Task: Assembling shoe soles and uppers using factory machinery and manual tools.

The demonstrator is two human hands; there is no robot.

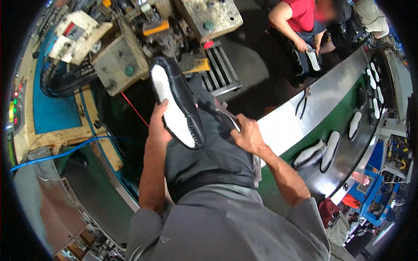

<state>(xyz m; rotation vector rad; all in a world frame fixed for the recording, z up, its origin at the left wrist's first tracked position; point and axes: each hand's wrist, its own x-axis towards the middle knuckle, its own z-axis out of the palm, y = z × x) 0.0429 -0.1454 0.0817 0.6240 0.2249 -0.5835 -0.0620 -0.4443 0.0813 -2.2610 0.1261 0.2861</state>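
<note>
Above my lap, my left hand (160,124) is closed around the side of a black leather shoe upper (178,91), its white underside (172,113) turned up toward me. The leather is gathered in small pleats around the rounded end closest to my body. To the right of it, my right hand (247,134) is closed on a slim metal hand tool (230,117). That tool points up and left, apart from the upper, and its exact kind is not clear. My apron or dark trousers (209,161) lie beneath both hands.
A machine (163,35) with grimy metal housings stands ahead. On my right runs a green conveyor belt (300,139) with a metal edge, where several white-bottomed shoe uppers (330,151) lie. Pliers (302,104) rest on that edge. A person in red (298,19) sits beyond, holding another upper.
</note>
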